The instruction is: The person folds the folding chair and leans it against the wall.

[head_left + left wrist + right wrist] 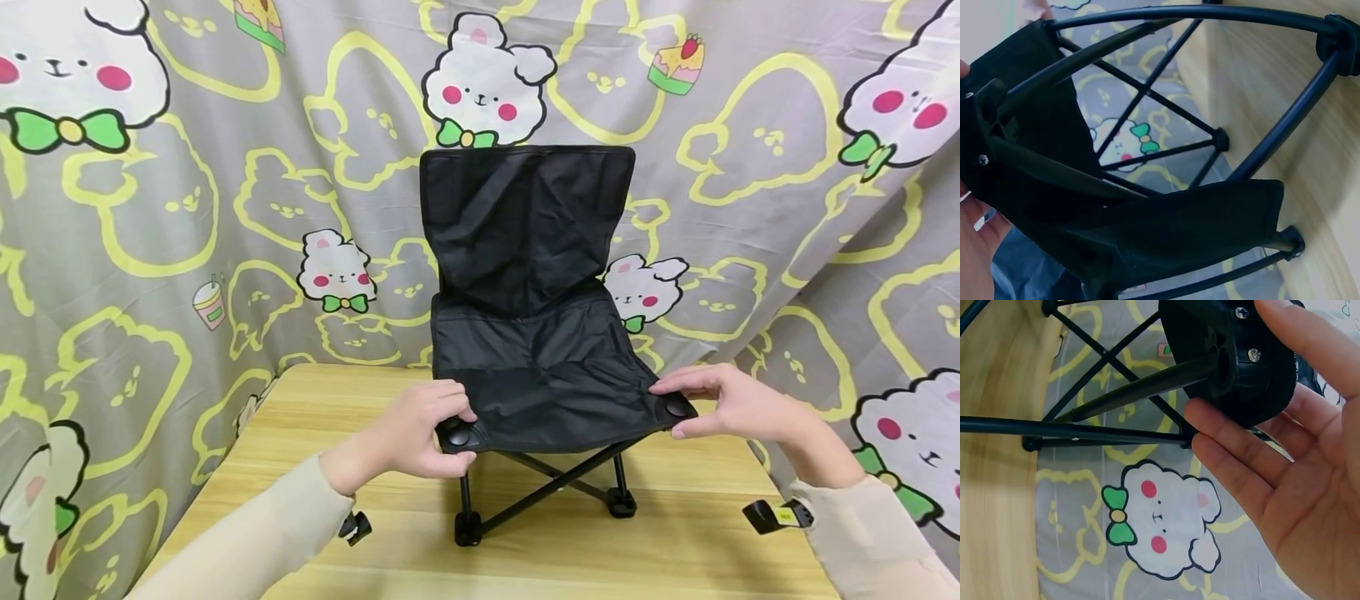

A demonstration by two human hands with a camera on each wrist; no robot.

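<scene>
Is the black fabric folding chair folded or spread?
Spread: the black fabric folding chair stands on the pale wooden table, seat opened out, black tubular legs crossed and splayed.

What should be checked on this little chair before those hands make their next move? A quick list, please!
1. Chair opened out: ok, back raised and seat spread.
2. Left hand on a corner: ok, gripping the front left one.
3. Right hand on a corner: ok, thumb and fingers around the front right one.
4. Nearest foot on the table: ok.
5. Seat cloth smooth: not ok, creased.
6. Joints firm: cannot tell.
</scene>
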